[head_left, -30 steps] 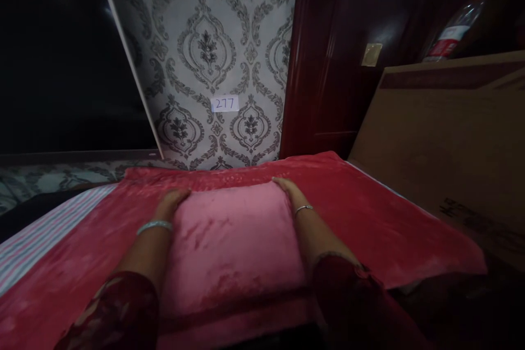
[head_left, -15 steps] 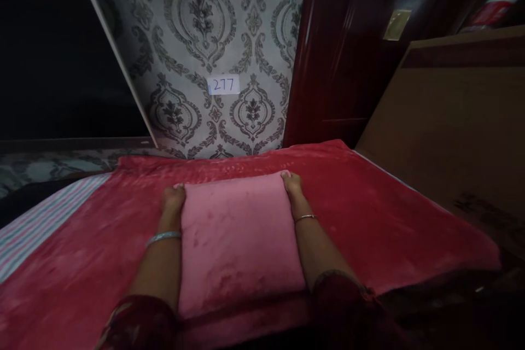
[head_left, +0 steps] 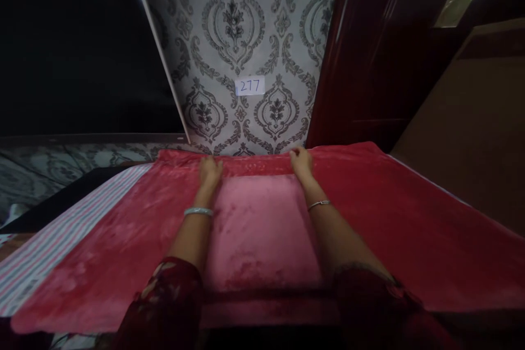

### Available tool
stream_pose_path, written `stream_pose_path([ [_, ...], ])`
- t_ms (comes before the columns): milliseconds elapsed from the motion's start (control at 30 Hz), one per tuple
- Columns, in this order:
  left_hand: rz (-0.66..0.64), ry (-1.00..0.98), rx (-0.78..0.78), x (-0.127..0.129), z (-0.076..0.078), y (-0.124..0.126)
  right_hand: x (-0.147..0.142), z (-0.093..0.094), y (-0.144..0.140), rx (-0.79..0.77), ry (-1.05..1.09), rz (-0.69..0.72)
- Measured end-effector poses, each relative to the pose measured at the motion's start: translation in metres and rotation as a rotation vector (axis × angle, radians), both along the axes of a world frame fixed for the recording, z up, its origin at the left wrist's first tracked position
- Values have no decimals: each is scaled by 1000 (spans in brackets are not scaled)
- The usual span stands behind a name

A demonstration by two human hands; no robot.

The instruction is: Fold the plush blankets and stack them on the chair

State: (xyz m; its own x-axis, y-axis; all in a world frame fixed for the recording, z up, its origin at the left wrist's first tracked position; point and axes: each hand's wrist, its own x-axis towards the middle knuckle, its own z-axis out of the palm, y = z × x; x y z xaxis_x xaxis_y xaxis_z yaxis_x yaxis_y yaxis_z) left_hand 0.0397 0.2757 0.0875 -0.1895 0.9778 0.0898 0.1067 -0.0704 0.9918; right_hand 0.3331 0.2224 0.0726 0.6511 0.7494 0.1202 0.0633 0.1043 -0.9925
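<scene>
A square pink pad [head_left: 262,229], which looks like a cushion or a thickly folded plush cloth, lies flat on a red plush blanket [head_left: 377,229]. My left hand [head_left: 210,171] is just beyond its far left corner, over the far strip of the blanket. Its fingers are bent, with the thumb apart from them. Beyond the far right corner, my right hand [head_left: 302,163] reaches to the blanket's back edge, fingers curled loosely and thumb apart. Neither hand visibly holds anything. Whether the fingertips touch the blanket is unclear.
A large dark screen [head_left: 82,54] stands at the left. Behind the blanket rises a patterned wall [head_left: 233,16] with a paper marked 277 [head_left: 250,86]. Dark red panelling [head_left: 365,54] and a big cardboard box [head_left: 471,120] are on the right. Striped cloth [head_left: 77,229] shows at the left.
Both hands have let go of the pink pad's far corners and moved forward past its edge. The pad now lies flatter. The view has turned somewhat left.
</scene>
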Motion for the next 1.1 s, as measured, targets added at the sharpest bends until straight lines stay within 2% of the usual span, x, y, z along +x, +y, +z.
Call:
stream_pose_path([
  [67, -110, -141, 40, 26, 7, 0, -18, 2, 12, 76, 104, 91],
  [100, -182, -273, 29, 37, 7, -1, -25, -1, 15, 98, 150, 130],
  [167, -292, -605, -41, 51, -2, -3, -35, -16, 15, 144, 329, 213],
  [200, -305, -786, -102, 54, -9, -4, -36, -25, 12, 165, 441, 247],
  [267, -218, -1037, -233, 53, -25, -5, -34, -43, 5, 203, 649, 285],
  [333, -122, -1146, -313, 48, -38, -3, -28, -56, -1, 255, 824, 306],
  [467, -139, -1199, -326, 43, -47, 5, -19, -59, -2, 344, 1090, 348],
  [567, -132, -1213, -332, 44, -47, 9, -19, -56, -1, 350, 1161, 332],
  [833, -129, -1212, -329, 46, -52, 11, -21, -56, -1, 347, 1149, 319],
  [1100, -83, -1170, -310, 49, -41, -2, -27, -50, -4, 285, 1105, 307],
])
